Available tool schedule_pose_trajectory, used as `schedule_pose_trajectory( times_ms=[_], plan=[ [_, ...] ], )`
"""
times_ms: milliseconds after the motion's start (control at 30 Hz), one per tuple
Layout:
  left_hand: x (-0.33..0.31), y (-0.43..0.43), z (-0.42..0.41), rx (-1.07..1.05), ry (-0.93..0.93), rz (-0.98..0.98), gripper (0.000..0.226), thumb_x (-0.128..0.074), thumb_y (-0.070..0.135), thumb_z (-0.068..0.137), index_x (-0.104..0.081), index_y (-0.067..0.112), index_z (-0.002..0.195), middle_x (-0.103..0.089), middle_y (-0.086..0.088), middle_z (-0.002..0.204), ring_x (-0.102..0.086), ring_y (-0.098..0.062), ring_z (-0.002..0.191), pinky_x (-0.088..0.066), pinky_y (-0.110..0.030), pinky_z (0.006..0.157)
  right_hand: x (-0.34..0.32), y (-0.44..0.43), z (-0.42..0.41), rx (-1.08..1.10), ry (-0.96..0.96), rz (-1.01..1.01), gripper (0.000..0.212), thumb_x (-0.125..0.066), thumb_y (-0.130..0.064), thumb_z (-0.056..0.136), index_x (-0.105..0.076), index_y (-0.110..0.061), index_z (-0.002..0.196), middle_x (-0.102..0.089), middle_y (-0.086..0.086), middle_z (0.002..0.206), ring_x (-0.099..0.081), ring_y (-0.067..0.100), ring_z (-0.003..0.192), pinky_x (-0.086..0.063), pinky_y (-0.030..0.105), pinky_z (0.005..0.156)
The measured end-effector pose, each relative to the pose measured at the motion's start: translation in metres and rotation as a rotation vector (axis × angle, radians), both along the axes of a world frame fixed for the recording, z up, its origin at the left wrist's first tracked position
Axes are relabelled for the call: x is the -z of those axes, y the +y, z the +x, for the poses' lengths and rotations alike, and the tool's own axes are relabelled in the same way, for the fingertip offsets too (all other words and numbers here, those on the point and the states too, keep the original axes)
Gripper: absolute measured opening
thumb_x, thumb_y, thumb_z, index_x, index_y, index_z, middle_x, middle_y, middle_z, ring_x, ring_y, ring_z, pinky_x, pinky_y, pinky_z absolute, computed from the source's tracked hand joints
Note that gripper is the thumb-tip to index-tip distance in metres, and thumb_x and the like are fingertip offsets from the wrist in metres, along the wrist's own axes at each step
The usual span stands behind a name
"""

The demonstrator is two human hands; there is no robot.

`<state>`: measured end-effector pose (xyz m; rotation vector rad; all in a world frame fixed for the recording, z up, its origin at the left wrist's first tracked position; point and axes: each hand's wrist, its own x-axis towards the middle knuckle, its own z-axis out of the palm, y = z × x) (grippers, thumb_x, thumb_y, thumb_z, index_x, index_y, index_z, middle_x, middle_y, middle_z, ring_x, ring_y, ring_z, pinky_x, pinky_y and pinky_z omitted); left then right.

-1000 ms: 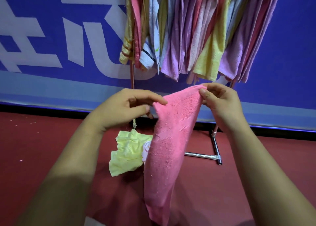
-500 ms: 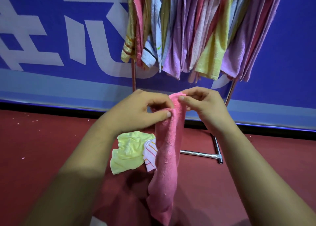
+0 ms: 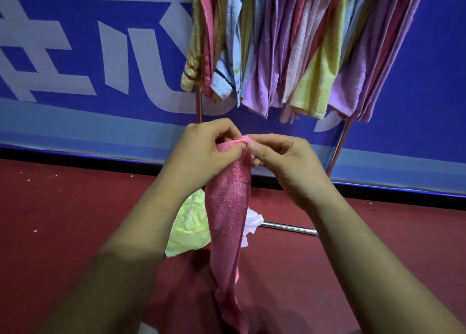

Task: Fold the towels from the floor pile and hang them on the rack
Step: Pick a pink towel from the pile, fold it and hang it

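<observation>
Both hands hold one long pink fluffy towel (image 3: 228,207) in front of the shiny metal rack (image 3: 199,106). The left hand (image 3: 201,152) and the right hand (image 3: 282,162) meet at the towel's top edge. The curled fingers and thumbs of each hand pinch it there. The rest of the towel hangs down, long and thin. Many soft towels (image 3: 302,56), pink, purple, yellow and blue, hang on the rack. By the rack's foot bar, a crumpled yellow towel (image 3: 189,225) and a white cloth (image 3: 253,221) lie on the red floor (image 3: 63,220).

Now left hand (image 3: 204,152) and right hand (image 3: 282,162) together, pink towel (image 3: 227,207) narrower.
</observation>
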<state>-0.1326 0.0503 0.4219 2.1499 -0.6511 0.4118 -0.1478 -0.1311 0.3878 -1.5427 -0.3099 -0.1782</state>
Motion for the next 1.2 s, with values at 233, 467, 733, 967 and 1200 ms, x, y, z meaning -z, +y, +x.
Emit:
schedule_pose_trajectory(
  times_ms=[233, 467, 733, 967, 1200],
  plan=[
    [0.001, 0.026, 0.014, 0.047, 0.103, 0.184, 0.025, -0.063, 0.068, 0.069, -0.067, 0.043, 0.07, -0.049, 0.009, 0.107, -0.043, -0.008, 0.111, -0.03, -0.012, 0.098, -0.005, -0.005, -0.001, 0.122, -0.073, 0.029, 0.018, -0.068, 0.003, 0.09, -0.074, 0.001, 0.107, -0.078, 0.005, 0.096, -0.069, 0.007, 0.086, -0.053, 0.019, 0.081],
    [0.004, 0.023, 0.014, 0.027, 0.083, -0.105, 0.015, -0.073, 0.041, 0.085, -0.076, 0.026, 0.086, -0.075, 0.007, 0.085, -0.07, -0.011, 0.085, -0.055, -0.038, 0.081, -0.004, -0.004, 0.001, 0.186, -0.079, -0.002, 0.015, -0.065, -0.002, 0.094, -0.075, -0.007, 0.104, -0.078, -0.001, 0.097, -0.07, 0.011, 0.092, -0.055, 0.029, 0.09],
    [0.009, 0.004, 0.008, 0.241, 0.3, -0.331, 0.045, -0.081, 0.028, 0.078, -0.063, 0.03, 0.119, -0.075, 0.001, 0.104, -0.069, -0.011, 0.096, -0.055, -0.034, 0.09, -0.016, -0.004, -0.002, 0.178, -0.087, 0.15, 0.014, -0.066, -0.013, 0.093, -0.076, -0.016, 0.101, -0.075, 0.001, 0.096, -0.066, 0.018, 0.094, -0.053, 0.045, 0.09],
    [0.006, 0.0, 0.005, 0.125, 0.262, -0.452, 0.023, -0.077, 0.015, 0.082, -0.076, 0.027, 0.102, -0.077, 0.005, 0.093, -0.068, -0.007, 0.085, -0.056, -0.033, 0.082, 0.002, -0.004, 0.005, -0.028, 0.107, 0.297, 0.024, -0.069, -0.014, 0.086, -0.072, -0.01, 0.109, -0.074, 0.012, 0.101, -0.069, 0.018, 0.088, -0.057, 0.031, 0.077],
    [0.006, 0.007, 0.014, 0.008, 0.275, -0.557, 0.018, -0.076, 0.013, 0.084, -0.077, 0.031, 0.08, -0.071, 0.012, 0.075, -0.064, -0.004, 0.073, -0.052, -0.024, 0.069, 0.019, 0.005, -0.011, -0.088, 0.239, 0.151, 0.018, -0.058, 0.0, 0.095, -0.065, -0.005, 0.079, -0.061, -0.011, 0.057, -0.051, -0.002, 0.048, -0.04, 0.01, 0.048]
  ],
)
